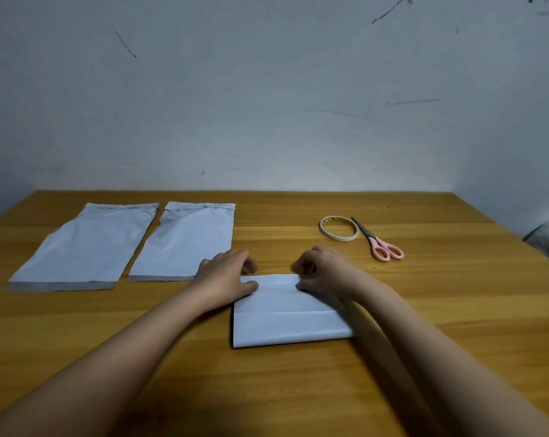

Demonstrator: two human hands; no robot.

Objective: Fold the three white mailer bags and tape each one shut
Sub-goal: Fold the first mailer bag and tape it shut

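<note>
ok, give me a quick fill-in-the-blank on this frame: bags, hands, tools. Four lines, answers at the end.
1. ____ mailer bags lie flat and unfolded at the table's left: the far-left bag and the bag beside it.
2. Both the left hand and the right hand grip the far edge of the ____ bag.
3. The scissors have ____ handles.
4. The tape roll lies just ____ of the scissors.

Answers: two; folded; pink; left
</note>
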